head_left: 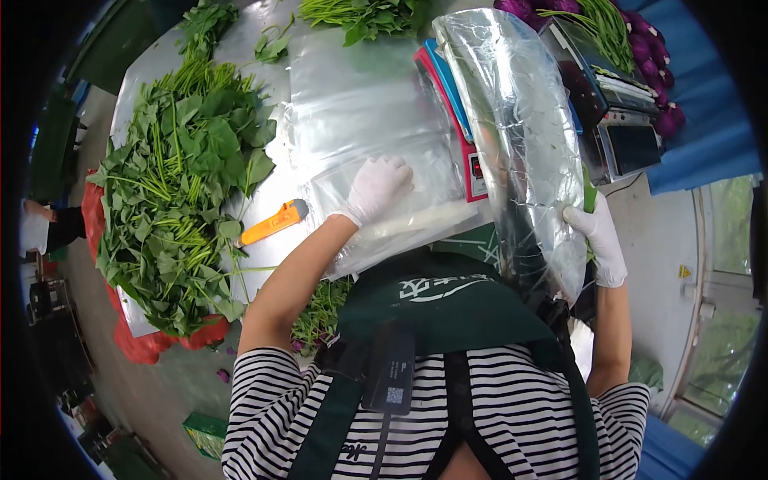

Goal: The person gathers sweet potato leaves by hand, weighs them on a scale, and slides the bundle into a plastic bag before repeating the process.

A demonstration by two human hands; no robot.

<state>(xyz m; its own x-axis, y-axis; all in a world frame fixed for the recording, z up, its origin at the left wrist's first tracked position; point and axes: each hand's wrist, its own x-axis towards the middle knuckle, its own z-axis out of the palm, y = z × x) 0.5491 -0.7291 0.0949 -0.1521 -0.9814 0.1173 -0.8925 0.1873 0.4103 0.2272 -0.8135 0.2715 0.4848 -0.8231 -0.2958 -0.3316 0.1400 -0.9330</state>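
My left hand [382, 188], in a white glove, rests with curled fingers on a stack of clear plastic bags [436, 172]. Whether it pinches a bag is hidden. My right hand [600, 240], also gloved, grips the right edge of a large, crinkled silvery sheet or bag [520, 136], thumb on the near face. That silvery thing stands tilted, its lower end close to my apron. Green leaves [590, 192] show just behind its edge by my right fingers. Left of the bags lies an orange box cutter [274, 223].
A big heap of leafy green stems [176, 160] covers the table's left side, with more greens [368, 16] at the back. A red-framed scale [474, 172] stands beside the silvery thing. A label-printer-like machine [628, 144] and purple bundles [670, 120] are at right.
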